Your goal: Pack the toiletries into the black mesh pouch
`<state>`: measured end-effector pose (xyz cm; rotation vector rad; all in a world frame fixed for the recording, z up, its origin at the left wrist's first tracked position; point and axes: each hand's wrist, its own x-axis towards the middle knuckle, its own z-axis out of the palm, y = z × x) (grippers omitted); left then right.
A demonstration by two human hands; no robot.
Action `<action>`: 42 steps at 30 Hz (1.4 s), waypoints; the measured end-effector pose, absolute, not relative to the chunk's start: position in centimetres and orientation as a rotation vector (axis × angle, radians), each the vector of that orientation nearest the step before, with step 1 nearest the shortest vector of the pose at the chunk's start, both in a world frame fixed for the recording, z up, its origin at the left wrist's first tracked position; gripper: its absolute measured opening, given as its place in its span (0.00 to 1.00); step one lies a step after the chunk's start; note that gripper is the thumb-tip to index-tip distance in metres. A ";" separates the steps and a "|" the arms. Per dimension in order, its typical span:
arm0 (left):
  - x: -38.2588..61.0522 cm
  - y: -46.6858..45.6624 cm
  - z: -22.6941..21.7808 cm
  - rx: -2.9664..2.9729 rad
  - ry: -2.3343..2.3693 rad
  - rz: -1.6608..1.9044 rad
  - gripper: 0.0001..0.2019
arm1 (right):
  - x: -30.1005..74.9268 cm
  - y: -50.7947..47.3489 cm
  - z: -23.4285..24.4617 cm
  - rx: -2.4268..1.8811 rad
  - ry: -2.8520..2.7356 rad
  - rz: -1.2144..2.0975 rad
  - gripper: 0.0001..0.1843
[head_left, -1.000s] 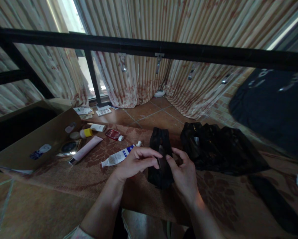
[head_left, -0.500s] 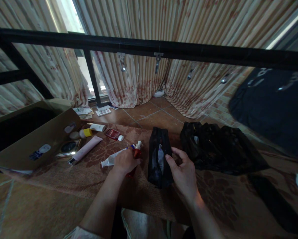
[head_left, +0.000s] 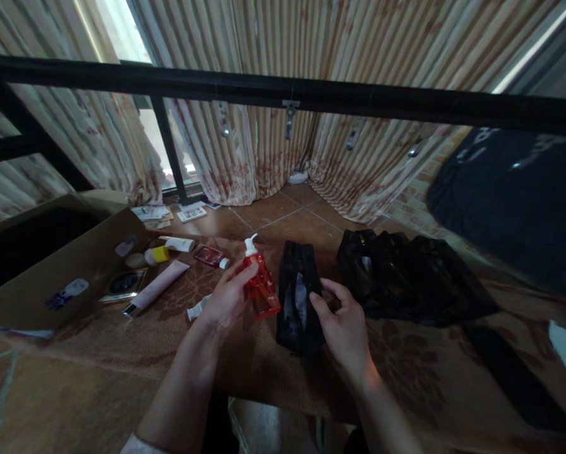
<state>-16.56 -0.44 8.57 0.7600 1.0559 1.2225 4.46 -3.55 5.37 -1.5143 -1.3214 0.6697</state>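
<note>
My left hand (head_left: 228, 296) is closed round a clear red pump bottle (head_left: 262, 291) with a white pump head, lifted and tilted just left of a black mesh pouch (head_left: 289, 328). The pouch stands with its top slit parted, and something pale shows inside. My right hand (head_left: 342, 321) pinches the pouch's right edge between thumb and fingers. Below my left hand, a white tube (head_left: 197, 308) lies partly hidden on the cloth.
Several more black mesh pouches (head_left: 415, 277) lie to the right. On the left are a cardboard box (head_left: 98, 265), a pink tube (head_left: 157, 289), a compact (head_left: 124, 284), a yellow-capped bottle (head_left: 157, 255) and a flat red bottle (head_left: 211, 256). A black rail (head_left: 264, 88) crosses beyond.
My left hand has raised the red pump bottle off the cloth and brought it upright-tilted beside the pouch. My right hand keeps its hold on the pouch edge.
</note>
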 end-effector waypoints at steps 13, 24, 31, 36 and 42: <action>-9.4 -2.4 9.7 0.611 0.657 1.136 0.23 | 4.7 -3.6 5.4 -1.372 -1.331 0.735 0.24; -11.9 -1.7 8.0 1.460 1.409 1.067 0.28 | 4.9 -3.6 5.9 -1.486 -1.385 0.640 0.20; -11.1 -1.8 8.6 1.603 1.583 0.857 0.30 | 4.8 -3.6 5.6 -1.475 -1.378 0.638 0.20; -11.0 -2.0 8.6 1.638 1.613 0.817 0.31 | 4.8 -3.5 5.4 -1.455 -1.370 0.653 0.20; -11.3 -1.9 8.0 1.599 1.488 0.936 0.31 | 4.7 -3.5 5.5 -1.464 -1.371 0.669 0.20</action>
